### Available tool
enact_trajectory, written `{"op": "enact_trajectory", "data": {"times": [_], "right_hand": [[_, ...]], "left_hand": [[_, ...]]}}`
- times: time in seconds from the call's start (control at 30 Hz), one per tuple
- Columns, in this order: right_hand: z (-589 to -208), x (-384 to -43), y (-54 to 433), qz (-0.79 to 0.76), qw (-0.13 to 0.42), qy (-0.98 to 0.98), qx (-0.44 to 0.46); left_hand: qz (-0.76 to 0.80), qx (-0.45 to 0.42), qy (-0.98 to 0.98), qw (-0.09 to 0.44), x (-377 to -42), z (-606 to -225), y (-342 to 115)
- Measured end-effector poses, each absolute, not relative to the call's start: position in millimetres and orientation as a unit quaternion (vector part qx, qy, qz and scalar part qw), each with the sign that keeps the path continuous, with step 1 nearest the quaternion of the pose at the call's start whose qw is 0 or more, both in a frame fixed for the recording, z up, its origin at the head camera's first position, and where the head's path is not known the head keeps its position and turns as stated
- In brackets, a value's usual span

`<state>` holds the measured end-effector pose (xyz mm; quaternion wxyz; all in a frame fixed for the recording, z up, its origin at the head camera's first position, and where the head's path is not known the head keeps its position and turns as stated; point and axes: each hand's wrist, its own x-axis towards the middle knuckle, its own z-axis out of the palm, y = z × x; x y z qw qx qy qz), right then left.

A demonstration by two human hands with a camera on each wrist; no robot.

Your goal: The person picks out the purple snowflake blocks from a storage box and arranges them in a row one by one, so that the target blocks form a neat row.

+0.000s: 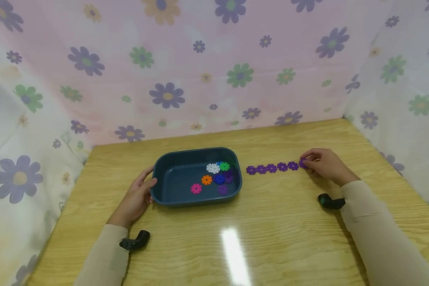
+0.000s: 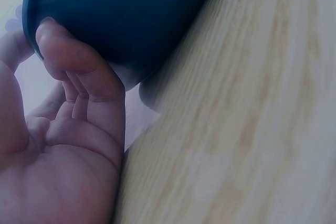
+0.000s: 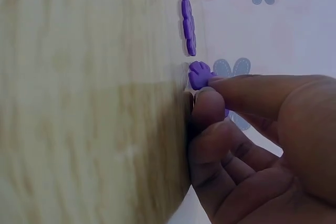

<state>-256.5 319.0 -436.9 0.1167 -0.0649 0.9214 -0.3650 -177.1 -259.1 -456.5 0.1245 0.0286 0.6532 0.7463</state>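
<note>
My left hand (image 1: 135, 198) grips the left end of a dark blue-green plastic basin (image 1: 171, 202), thumb at the rim and fingers around the outside wall. The left wrist view shows curled fingers (image 2: 79, 56) against the basin's wall. Between thumb and fingers, my right hand (image 1: 325, 166) pinches a purple notched snowflake disc (image 3: 199, 74), partly hidden by the fingertips. That disc is at the right end of a row of several purple discs (image 1: 271, 168) lying on the table, with a small gap before it in the right wrist view.
Inside the basin lie loose discs: white (image 1: 213, 168), green (image 1: 224, 166), orange (image 1: 206, 180), pink (image 1: 196, 188), blue (image 1: 219, 178) and purple (image 1: 223, 190). The wooden table (image 1: 271, 238) meets a flower-print curtain (image 1: 200, 111) at the back and sides.
</note>
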Motion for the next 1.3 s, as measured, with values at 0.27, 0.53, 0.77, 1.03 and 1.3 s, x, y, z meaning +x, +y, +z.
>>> {"op": "enact_trajectory", "data": {"times": [0.27, 0.53, 0.77, 1.03, 1.3], "right_hand": [[-439.9, -261.3, 318.1, -0.343, 0.114, 0.93, -0.069], [-438.3, -260.4, 316.4, -0.337, 0.115, 0.932, -0.068], [-439.0, -258.8, 315.5, -0.336, 0.117, 0.932, -0.068], [-439.2, -259.9, 315.4, -0.332, 0.108, 0.934, -0.077], [-436.2, -258.1, 312.1, -0.327, 0.096, 0.936, -0.087]], "left_hand": [[0.745, 0.024, 0.655, 0.122, -177.9, -455.0, -259.5], [0.743, 0.028, 0.658, 0.119, -178.1, -453.3, -258.6], [0.746, 0.025, 0.655, 0.119, -177.4, -454.2, -257.7], [0.744, 0.027, 0.657, 0.119, -178.3, -455.2, -259.2], [0.743, 0.03, 0.657, 0.122, -177.9, -454.6, -258.7]]}}
